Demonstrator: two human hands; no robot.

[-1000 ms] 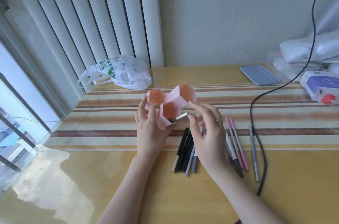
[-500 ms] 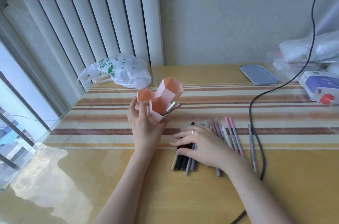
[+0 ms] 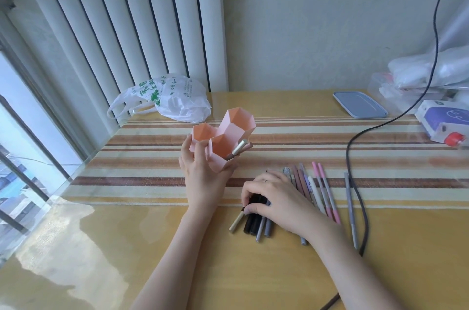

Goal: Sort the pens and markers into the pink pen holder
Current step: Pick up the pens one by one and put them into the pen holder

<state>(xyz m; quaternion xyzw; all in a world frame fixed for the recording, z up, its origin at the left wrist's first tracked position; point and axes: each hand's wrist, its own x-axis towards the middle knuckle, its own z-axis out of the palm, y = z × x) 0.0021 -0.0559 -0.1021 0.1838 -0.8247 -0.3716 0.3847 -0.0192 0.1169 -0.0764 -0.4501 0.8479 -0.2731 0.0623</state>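
The left hand (image 3: 203,172) grips the pink plastic pen holder of three hexagonal cups (image 3: 223,139), tilting its mouths toward the person above the yellow wooden table (image 3: 127,259). A gold-capped pen (image 3: 237,149) and another pinkish one already lean in the nearest cup. The right hand (image 3: 274,199) lies over the row of loose pens and markers (image 3: 314,188) on the table, its fingers curled around a black pen (image 3: 255,201) at the left of the row.

To do this pick well, I judge the fingers should close on one barrel only, near its middle, and lift it clear before swinging over, so its neighbours do not roll. Keeping the holder tilted gives a wide target; the pen should go in end first.

Open table lies between the row and the holder. The black cable (image 3: 355,147) runs just beside the rightmost grey pen (image 3: 350,208), and the white plastic bag (image 3: 172,99) sits behind the holder, well apart.
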